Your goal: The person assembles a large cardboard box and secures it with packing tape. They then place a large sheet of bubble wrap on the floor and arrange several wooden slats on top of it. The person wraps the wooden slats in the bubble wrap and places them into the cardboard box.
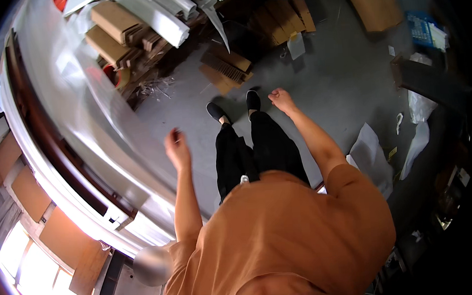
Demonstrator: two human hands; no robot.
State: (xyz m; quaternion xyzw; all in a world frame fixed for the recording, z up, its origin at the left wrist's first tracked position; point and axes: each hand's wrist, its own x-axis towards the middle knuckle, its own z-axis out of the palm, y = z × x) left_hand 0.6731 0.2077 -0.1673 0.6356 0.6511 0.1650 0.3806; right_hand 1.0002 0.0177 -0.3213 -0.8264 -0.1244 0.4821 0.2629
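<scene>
Grey concrete floor [340, 81] filled most of the middle of the frame, and the person stood on it in black shoes [234, 106] and black trousers, with an orange shirt [285, 242] taking up the lower centre. Left hand [177, 148] sat a bit left of centre, raised, fingers curled loosely in toward the palm with nothing in them as far as I could see, so the grip was closed on air. It hung just beside the big shiny sheet-covered surface [77, 114] that swept down the left side of the frame, but I couldn't tell if it actually touched it. Right hand [281, 99] was up near the top centre, close to the shoes in the picture, balled into a loose fist, also holding nothing. Both hands were well apart from each other, one on each side of the legs. Upper part of the frame had a messy heap of flattened cardboard [121, 30] and white rolled sheets [157, 14] on the left, more cardboard pieces [225, 67] on the floor near the feet, and a blue crate [422, 28] off at the upper right. White plastic wrap [371, 155] lay on the floor at the right.
</scene>
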